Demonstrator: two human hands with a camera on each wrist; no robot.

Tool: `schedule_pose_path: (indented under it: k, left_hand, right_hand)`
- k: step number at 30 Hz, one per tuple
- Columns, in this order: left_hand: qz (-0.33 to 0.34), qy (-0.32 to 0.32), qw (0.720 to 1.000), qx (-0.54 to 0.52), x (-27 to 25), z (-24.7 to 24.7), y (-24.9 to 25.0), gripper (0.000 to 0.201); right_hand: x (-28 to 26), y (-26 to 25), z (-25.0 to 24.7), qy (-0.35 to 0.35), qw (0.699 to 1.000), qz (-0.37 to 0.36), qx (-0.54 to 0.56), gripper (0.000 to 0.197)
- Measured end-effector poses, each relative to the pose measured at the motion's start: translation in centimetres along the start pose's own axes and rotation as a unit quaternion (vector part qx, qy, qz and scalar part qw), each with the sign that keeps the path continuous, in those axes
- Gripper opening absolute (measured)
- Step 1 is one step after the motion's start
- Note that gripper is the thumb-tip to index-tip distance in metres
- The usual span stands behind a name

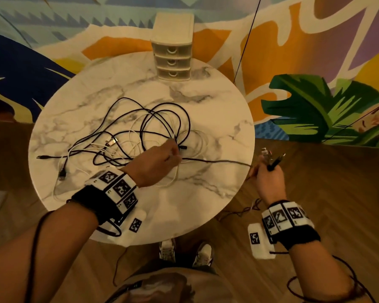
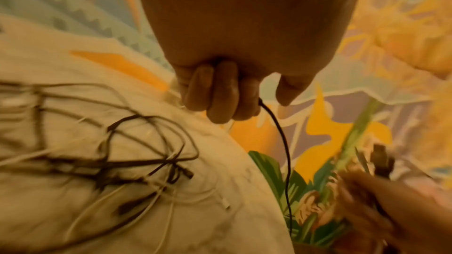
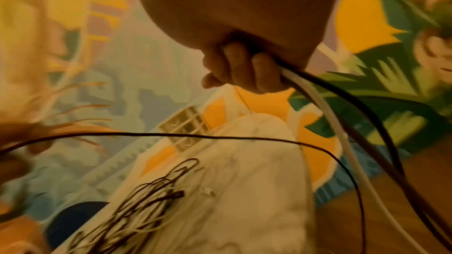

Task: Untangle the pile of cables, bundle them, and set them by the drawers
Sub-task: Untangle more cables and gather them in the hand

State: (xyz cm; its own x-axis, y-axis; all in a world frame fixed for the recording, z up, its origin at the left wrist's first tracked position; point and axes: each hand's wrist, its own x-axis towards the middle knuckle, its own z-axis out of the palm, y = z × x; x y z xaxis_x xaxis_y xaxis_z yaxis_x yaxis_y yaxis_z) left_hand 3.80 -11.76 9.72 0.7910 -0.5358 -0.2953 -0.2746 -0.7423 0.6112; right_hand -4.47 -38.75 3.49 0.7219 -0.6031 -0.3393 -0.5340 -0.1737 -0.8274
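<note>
The job is in its early stage: most of the cables (image 1: 127, 136) lie knotted in a heap of black and white loops on the round marble table (image 1: 206, 193), just beyond and to the left of the left hand's fingertips. The left hand (image 1: 160, 158) reaches into the near right part of that heap, its fingers (image 2: 220, 94) curled around one black cable (image 1: 217, 161), which runs taut from those fingers across the table edge toward the right hand (image 1: 269, 178). The right hand is off the table's right side, fingers (image 3: 244, 67) clamped on a small bunch of cable ends, black and white, whose plugs stick up above the knuckles while the loose lengths hang down toward the wooden floor. So a few ends seem gathered, one strand appears to be in the middle of being drawn free, and the rest looks untouched. Nothing is coiled or tied into a bundle yet, as far as can be seen. The small set of drawers (image 1: 173, 60) stands at the far edge of the table, well beyond both hands, with nothing set beside it.
</note>
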Motion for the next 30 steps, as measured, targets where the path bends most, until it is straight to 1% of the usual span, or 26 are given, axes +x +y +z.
schedule_pose_path:
  k: [1,2,3,4,5,6,7,8,9,10,11,12,13,15,16,18,20,23,27,30]
  left_hand:
    - [0.005,-0.022,0.999,0.031,0.0,0.0,1.1,0.009]
    - [0.022,-0.038,0.997,0.064,0.0,0.2,2.4,0.007]
    - [0.046,-0.046,0.995,0.082,0.1,0.4,3.6,0.006]
    - [0.070,-0.039,0.994,0.076,0.2,0.5,4.8,0.005]
    - [0.085,-0.019,0.995,0.048,0.4,0.5,5.8,0.004]
    - [0.088,0.004,0.996,-0.008,0.7,0.4,6.7,0.005]
    - [0.079,0.020,0.993,-0.085,0.9,0.3,7.3,0.005]
    - [0.067,0.022,0.982,-0.173,1.0,0.1,7.9,0.005]
    - [0.062,0.015,0.966,-0.252,1.0,0.1,8.5,0.005]
    - [0.062,0.011,0.950,-0.307,0.9,0.2,8.8,0.003]
    - [0.064,0.014,0.943,-0.327,0.8,0.6,8.9,0.004]
    - [0.064,0.024,0.944,-0.323,0.9,1.0,9.0,0.005]
    - [0.065,0.042,0.951,-0.299,1.1,1.6,8.8,0.006]
    - [0.078,0.077,0.967,-0.229,1.7,2.4,8.4,0.005]
    - [0.093,0.079,0.972,-0.200,1.9,2.6,8.5,0.006]
    - [0.123,0.063,0.976,-0.168,1.9,3.1,9.1,0.007]
    - [0.144,0.068,0.971,-0.178,1.6,3.5,10.0,0.008]
    - [0.164,0.088,0.957,-0.220,1.4,3.8,11.2,0.008]
    - [0.189,0.096,0.953,-0.217,1.0,4.7,11.9,0.014]
    - [0.199,0.116,0.945,-0.231,0.8,5.6,11.8,0.016]
  right_hand:
    - [-0.8,-0.8,0.3,-0.028,0.999,-0.042,0.020,0.037]
    - [-1.6,-1.7,0.9,-0.076,0.993,-0.086,0.026,0.032]
    - [-2.3,-2.4,1.5,-0.128,0.984,-0.124,0.015,0.030]
    - [-3.1,-3.1,2.1,-0.176,0.973,-0.153,-0.006,0.031]
    - [-3.5,-3.4,2.6,-0.216,0.962,-0.165,-0.026,0.033]
    - [-4.0,-3.8,2.8,-0.242,0.955,-0.166,-0.036,0.038]
    - [-4.2,-3.9,2.9,-0.251,0.955,-0.155,-0.034,0.043]
    - [-4.5,-4.1,2.8,-0.248,0.957,-0.147,-0.022,0.046]
    - [-4.6,-4.1,2.6,-0.238,0.961,-0.139,-0.010,0.049]
    - [-4.7,-4.2,2.4,-0.233,0.963,-0.136,-0.006,0.049]
    - [-4.7,-4.2,2.2,-0.231,0.964,-0.133,-0.004,0.049]
    - [-4.6,-4.1,2.1,-0.233,0.963,-0.134,-0.007,0.048]
    - [-4.5,-3.9,2.0,-0.233,0.963,-0.136,-0.008,0.047]
    - [-4.7,-3.7,1.5,-0.225,0.966,-0.129,0.009,0.044]
    - [-4.8,-3.8,1.1,-0.224,0.967,-0.120,0.025,0.043]
    - [-5.0,-4.2,0.5,-0.235,0.965,-0.101,0.058,0.040]
    - [-5.4,-4.8,-0.2,-0.252,0.961,-0.100,0.059,0.039]
    - [-5.5,-5.1,-0.8,-0.264,0.958,-0.108,0.036,0.041]
    - [-5.8,-5.5,-1.3,-0.264,0.958,-0.108,0.024,0.043]
    - [-6.7,-5.3,-2.0,-0.251,0.957,-0.144,0.027,0.039]
